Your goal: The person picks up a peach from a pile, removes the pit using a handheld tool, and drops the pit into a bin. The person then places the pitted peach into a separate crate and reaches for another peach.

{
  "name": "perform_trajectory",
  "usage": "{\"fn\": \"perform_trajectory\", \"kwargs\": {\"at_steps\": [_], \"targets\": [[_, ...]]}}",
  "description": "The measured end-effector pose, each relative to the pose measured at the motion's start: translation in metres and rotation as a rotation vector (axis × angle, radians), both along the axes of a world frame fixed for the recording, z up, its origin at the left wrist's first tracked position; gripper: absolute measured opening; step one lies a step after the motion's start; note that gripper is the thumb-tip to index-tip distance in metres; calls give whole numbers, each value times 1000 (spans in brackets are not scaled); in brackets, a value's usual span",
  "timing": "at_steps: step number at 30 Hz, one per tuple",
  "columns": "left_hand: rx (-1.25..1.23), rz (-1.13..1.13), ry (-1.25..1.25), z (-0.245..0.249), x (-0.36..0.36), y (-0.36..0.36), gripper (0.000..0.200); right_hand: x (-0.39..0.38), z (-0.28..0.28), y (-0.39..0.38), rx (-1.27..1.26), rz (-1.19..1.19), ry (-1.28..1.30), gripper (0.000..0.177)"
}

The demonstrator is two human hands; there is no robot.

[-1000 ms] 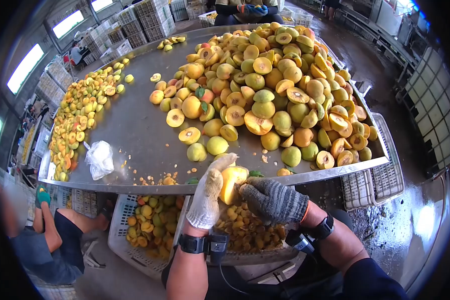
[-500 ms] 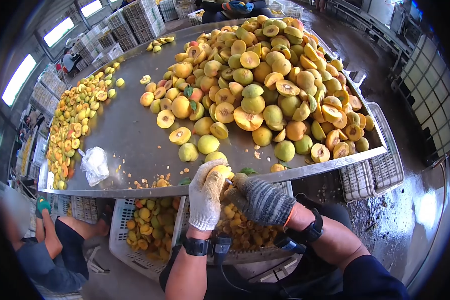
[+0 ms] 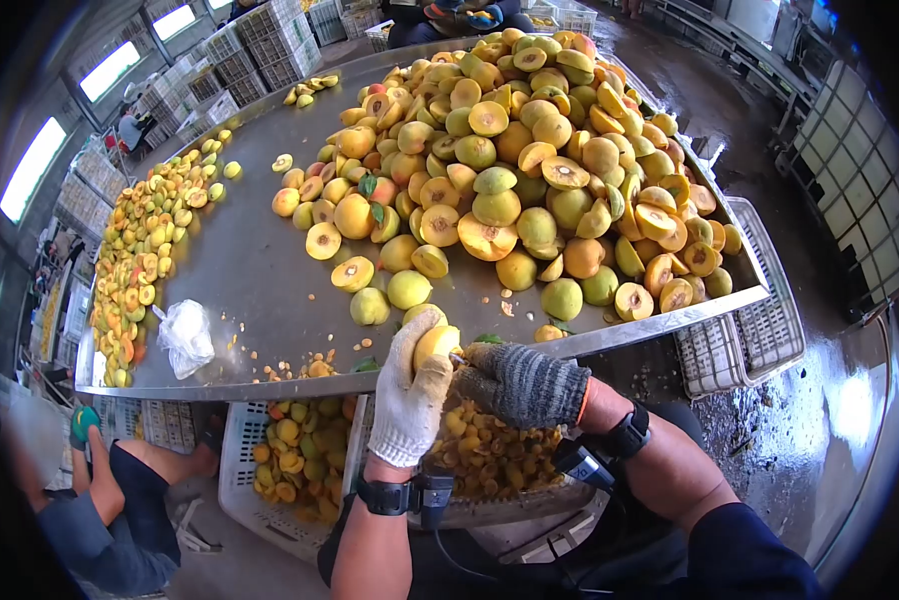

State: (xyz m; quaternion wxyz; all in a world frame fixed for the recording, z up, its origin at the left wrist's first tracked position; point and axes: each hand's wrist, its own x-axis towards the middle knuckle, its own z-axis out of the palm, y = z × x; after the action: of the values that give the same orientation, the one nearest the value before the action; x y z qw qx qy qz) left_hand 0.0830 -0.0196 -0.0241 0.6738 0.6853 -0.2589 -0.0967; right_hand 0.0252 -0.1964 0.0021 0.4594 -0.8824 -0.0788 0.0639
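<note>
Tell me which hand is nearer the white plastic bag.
Left. The left hand is right of the bag, at the table edge; the right hand is farther right.

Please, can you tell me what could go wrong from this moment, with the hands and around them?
The small metal tool in the right hand sits very near the left hand's fingers; a slip might catch the knit glove.
The held fruit is gripped near the fingertips, so it could slide out and fall.
The floor at the right looks wet and shiny, so someone walking there may slip.
</note>
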Motion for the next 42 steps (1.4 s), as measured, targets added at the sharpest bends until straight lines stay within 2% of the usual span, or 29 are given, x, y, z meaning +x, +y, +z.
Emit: {"fn": "perform_trajectory", "kwargs": {"at_steps": [2, 4, 5, 7, 9, 12, 13, 16, 18, 21, 22, 25, 28, 32, 35, 38, 41, 42], "targets": [[33, 42, -88, -4, 0, 2, 47, 3, -13, -6, -73, 191, -424, 36], [13, 41, -109, -8, 0, 4, 39, -1, -17, -9, 125, 236, -286, 38], [39, 21, -133, -5, 1, 5, 43, -5, -1, -9, 347, 180, 60, 39], [90, -17, -183, 2, 2, 7, 51, -7, 17, -11, 495, 134, 376, 42], [58, -40, -144, 0, 0, 8, 52, -7, 27, -13, 358, 165, 308, 44], [40, -43, -155, -2, -3, 7, 53, -11, 47, -9, 401, -10, 464, 44], [40, -38, -168, -3, -5, 6, 53, -10, 43, -9, 294, 11, 395, 44], [246, -20, -299, -3, -2, 9, 48, -4, 21, -12, 22, 69, 217, 44], [235, -63, -210, 1, 0, 11, 48, -3, 13, -13, -93, 92, 139, 44], [210, -127, -143, 7, 2, 14, 49, -7, 10, -18, 61, 105, 104, 45], [199, -142, -132, 8, 3, 15, 50, -8, 18, -19, 68, 120, 169, 43], [165, -152, -85, 4, 4, 15, 63, -12, 11, -17, 117, 89, 67, 42], [-107, -192, 207, -10, 4, 16, 73, -17, 37, -27, 266, 87, 457, 44], [-261, -141, 444, 7, 6, 34, 80, -25, 1, -46, -202, 419, -290, 51], [-331, -145, 601, 10, 5, 52, 82, -25, -5, -38, -568, 462, 397, 45], [-244, -129, 523, 13, 2, 73, 77, -20, 15, -38, -513, 439, 406, 35], [-41, -51, 372, 29, 2, 112, 67, -21, 2, -33, -222, 167, 89, 35], [133, 88, 145, 24, 6, 126, 59, -18, 2, -28, -220, 64, 83, 36]]}}
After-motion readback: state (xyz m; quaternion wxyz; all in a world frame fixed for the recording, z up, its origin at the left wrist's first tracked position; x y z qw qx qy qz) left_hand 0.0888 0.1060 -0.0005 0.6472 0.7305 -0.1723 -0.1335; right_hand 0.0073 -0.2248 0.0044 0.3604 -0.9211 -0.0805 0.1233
